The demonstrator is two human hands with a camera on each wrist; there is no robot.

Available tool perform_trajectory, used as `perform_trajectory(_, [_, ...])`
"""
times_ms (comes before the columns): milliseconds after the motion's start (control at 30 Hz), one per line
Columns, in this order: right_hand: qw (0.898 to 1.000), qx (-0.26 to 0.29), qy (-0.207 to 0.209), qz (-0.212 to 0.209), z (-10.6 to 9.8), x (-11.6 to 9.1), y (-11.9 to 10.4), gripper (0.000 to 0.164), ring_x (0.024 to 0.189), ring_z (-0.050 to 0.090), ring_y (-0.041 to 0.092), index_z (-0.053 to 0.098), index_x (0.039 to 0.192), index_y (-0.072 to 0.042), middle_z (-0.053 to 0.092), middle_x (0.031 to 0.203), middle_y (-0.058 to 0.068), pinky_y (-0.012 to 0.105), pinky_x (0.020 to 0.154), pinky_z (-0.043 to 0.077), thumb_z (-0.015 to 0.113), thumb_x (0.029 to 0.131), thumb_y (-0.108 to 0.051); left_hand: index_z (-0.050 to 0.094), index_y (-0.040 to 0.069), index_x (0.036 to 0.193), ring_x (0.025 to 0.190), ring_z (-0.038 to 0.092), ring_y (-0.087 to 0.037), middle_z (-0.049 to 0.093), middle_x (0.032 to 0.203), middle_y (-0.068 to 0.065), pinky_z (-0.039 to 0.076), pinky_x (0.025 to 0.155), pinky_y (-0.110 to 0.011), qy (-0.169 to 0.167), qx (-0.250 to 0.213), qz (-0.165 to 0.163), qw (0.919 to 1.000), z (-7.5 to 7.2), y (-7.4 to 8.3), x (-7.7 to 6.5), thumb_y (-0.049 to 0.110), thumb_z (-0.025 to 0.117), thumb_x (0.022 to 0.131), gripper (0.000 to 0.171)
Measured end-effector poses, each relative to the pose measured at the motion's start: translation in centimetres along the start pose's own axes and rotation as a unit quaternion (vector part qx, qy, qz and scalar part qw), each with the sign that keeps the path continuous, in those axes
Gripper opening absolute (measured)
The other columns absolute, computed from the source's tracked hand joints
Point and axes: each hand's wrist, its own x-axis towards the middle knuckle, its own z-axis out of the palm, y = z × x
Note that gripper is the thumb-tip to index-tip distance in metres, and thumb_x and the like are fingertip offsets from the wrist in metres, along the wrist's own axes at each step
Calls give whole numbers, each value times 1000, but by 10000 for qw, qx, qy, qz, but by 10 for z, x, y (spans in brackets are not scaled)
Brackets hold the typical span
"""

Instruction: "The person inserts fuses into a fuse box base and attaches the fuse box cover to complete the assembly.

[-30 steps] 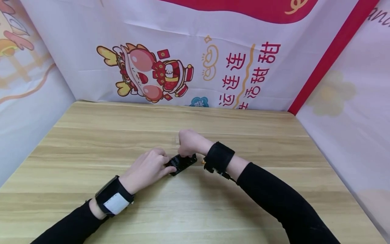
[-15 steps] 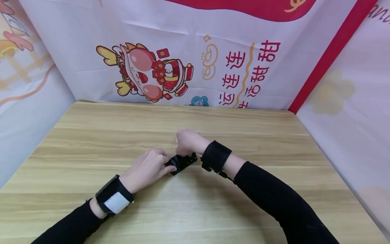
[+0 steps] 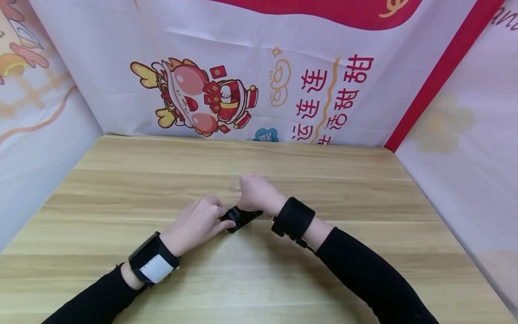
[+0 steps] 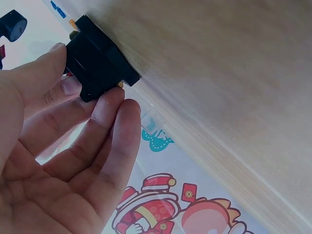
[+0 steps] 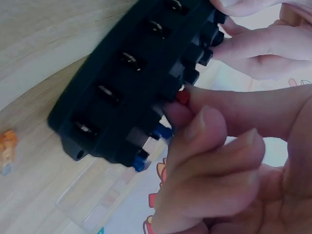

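Observation:
A black fuse block [image 3: 244, 218] is tilted up off the table between both hands. My left hand [image 3: 198, 221] grips its left end between thumb and fingers, as the left wrist view shows with the block's dark casing [image 4: 100, 58]. In the right wrist view, a row of metal terminals [image 5: 130, 61] runs along the block, and blue blade fuses [image 5: 141, 162] sit in slots at one end. My right hand [image 3: 259, 194] pinches a small red fuse [image 5: 183, 96] at a middle slot; its lower part is hidden by the fingertips.
Behind the hands lies a clear plastic cover [image 3: 236, 185] on the wooden table [image 3: 141, 180]. An orange fuse [image 5: 8, 146] lies loose on the tabletop, close to the block. Printed fabric walls [image 3: 226, 31] stand at the back and both sides.
My right hand moves slightly left, then back right and a little nearer, covering more of the block's right end. My left hand keeps its grip in almost the same place.

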Motion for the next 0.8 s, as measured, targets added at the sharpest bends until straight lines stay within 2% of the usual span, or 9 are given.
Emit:
perform_trajectory(167, [9998,-125,-144,98,0,2,-3,36,55,29,14,34,65,-13,24,65,-3,28,52,26,67,76,-6,73,9,75,59,46,-7,53,70,3,38,48,-24,4,-54,-29,10000,1,1,-2,30,83,81,24])
perform_trajectory(467, [9990,-77,-374,250,-1,3,-3,36,54,31,14,35,65,-13,26,63,-3,27,51,27,68,79,-5,72,10,73,57,43,-7,49,68,5,36,48,-23,-36,-105,-54,9999,1,2,-2,29,83,81,24])
perform_trajectory(800, [9990,-30,-230,370,0,1,-2,34,52,30,13,37,65,-13,25,63,-4,27,50,28,68,77,-7,76,9,79,59,45,-7,53,72,4,37,48,-23,-38,-92,-61,9999,2,2,-2,30,82,82,22])
